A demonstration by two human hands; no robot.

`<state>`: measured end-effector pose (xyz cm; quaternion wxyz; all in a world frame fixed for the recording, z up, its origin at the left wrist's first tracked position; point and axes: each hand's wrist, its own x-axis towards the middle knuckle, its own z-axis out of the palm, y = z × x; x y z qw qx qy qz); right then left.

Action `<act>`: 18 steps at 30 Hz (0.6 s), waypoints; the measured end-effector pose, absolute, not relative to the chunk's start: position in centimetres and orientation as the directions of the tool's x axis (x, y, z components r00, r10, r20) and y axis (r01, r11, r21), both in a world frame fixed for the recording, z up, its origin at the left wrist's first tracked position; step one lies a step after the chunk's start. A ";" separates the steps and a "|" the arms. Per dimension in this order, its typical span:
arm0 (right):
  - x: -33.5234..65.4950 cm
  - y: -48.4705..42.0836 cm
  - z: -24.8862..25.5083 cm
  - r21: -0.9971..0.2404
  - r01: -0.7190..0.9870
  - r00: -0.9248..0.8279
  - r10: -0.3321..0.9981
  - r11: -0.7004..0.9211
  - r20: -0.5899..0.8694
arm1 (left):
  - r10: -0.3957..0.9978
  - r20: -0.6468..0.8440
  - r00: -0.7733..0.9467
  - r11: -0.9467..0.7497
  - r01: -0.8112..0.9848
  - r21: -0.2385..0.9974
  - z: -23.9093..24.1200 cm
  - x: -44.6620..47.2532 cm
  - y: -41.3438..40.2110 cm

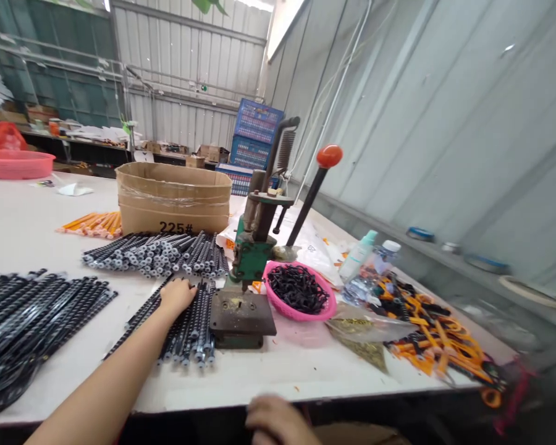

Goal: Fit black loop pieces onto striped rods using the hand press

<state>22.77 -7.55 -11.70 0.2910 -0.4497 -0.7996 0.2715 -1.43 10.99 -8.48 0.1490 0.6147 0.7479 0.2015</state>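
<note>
My left hand (178, 295) rests on a pile of black-and-white striped sticks (199, 334) with pale tube-like ends, left of the press. Its fingers curl down and close on a striped stick at the top of that pile. My right hand (280, 420) is low at the table's front edge, smeared by motion; its fingers look bent, but whether they hold anything is unclear. Between and beyond the hands stands a green hand press (252, 256) with a dark metal base plate (241, 312) and a lever with a red knob (329, 156).
More striped sticks lie behind (157, 253) and at far left (37, 327). A cardboard box (176, 198) stands at the back. Right of the press are a pink basket (327, 309) of black pieces, a plastic bag (366, 330), bottles (359, 256) and orange-black straps (445, 337).
</note>
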 end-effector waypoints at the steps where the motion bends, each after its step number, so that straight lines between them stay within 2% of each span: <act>1: 24.1 -5.4 -10.8 -0.672 0.613 -0.365 0.903 0.416 0.226 | 0.978 0.012 -0.206 0.167 0.824 0.541 -8.3 -1.5 11.0; 2: 25.5 -3.0 -9.7 -0.615 0.702 -0.262 0.933 0.359 0.245 | 0.979 -0.001 -0.201 0.162 0.783 0.600 -8.0 -1.5 10.9; 4: 28.2 2.0 -7.8 -0.407 0.898 -0.080 0.972 0.166 0.221 | 0.987 -0.013 -0.163 0.123 0.687 0.716 -7.2 -1.4 10.4; 6: 30.3 6.3 -6.5 -0.339 0.937 -0.023 0.985 0.081 0.172 | 0.994 -0.005 -0.107 0.067 0.589 0.805 -5.9 -1.3 9.3; 9: 31.8 10.2 -6.4 -0.279 0.960 -0.016 1.000 0.023 0.026 | 0.999 0.032 -0.025 -0.017 0.459 0.888 -3.6 -1.4 6.7; 12: 31.9 11.4 -7.3 -0.234 0.972 -0.038 0.998 0.024 -0.056 | 0.998 0.063 0.025 -0.067 0.232 0.970 -1.6 -1.5 3.4; 15: 31.8 11.3 -8.0 -0.231 0.971 -0.073 0.996 0.061 -0.046 | 0.997 0.047 0.060 -0.048 0.007 0.999 -0.6 -1.5 0.0; 18: 32.3 11.1 -8.1 -0.229 0.971 -0.062 0.998 0.067 0.026 | 0.986 0.080 0.144 -0.064 -0.113 0.992 -0.7 -1.1 -2.3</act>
